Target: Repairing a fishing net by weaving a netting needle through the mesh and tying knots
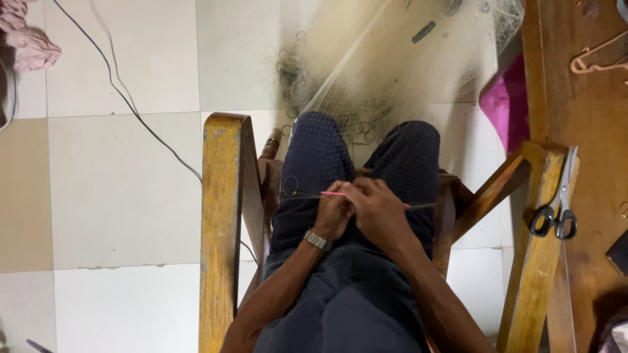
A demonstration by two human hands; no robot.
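A fine pale fishing net (392,72) stretches from the floor ahead over my knees. My left hand (332,212), with a metal watch on its wrist, and my right hand (379,209) are pressed together over my lap, pinching the net's edge cord. A thin pink netting needle (335,194) sticks out leftwards from between my fingers; which hand grips it is hidden. Small dark rings (294,78) hang along the net's edge near the floor.
I sit in a wooden chair with yellow armrests (219,216). Black-handled scissors (556,209) lie on the right armrest. A wooden table (589,117) with a clothes hanger stands at the right, a black cable (131,104) crosses the tiled floor, and pink cloth (29,46) lies top left.
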